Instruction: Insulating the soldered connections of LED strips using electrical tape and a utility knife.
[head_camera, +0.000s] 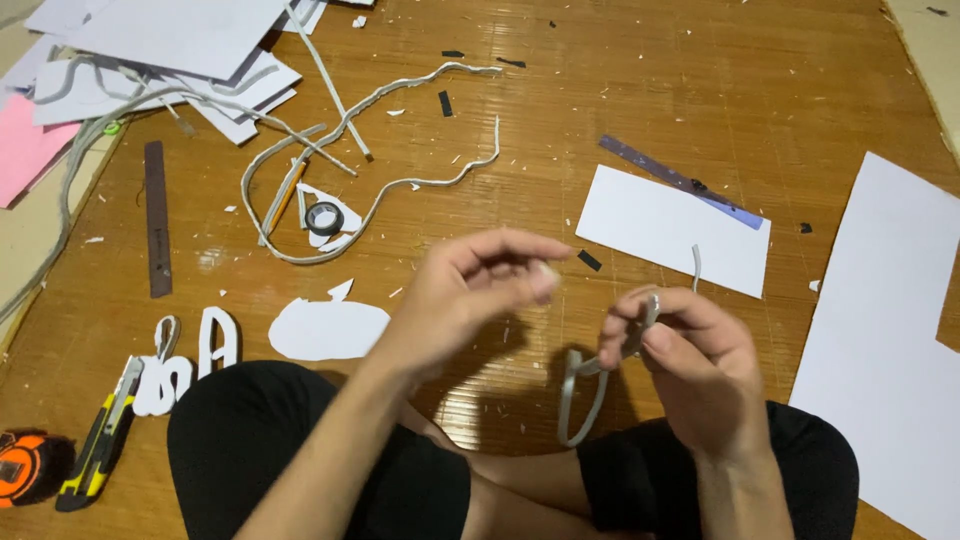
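A thin grey-white strip of cut foam board (585, 385) is held in the right hand (690, 365), pinched between the thumb and the bent fingers. The strip is seen to run through the grip: a short end rises above the knuckles, while the longer part hangs below and to the left, curling into a loop in front of the knees. Its long axis is therefore roughly upright, tilted slightly toward the left hand.

The left hand (480, 290) is raised just beside it, a little higher. Its fingertips are drawn together toward the thumb as if on something very small, but motion blur prevents it being told whether anything is held there. The strip lies to the right of the left hand and slightly below it; the two hands are near but apart, and the right hand alone is in contact with the strip.

The work is done above a wooden floor (700, 90). A white rectangular sheet (670, 235) lies beyond the right hand, with a long curled white offcut strip (400, 190) further off to the left. A yellow-and-black utility knife (100, 440) and a dark metal ruler (157, 220) are laid well apart from both hands, at the left.
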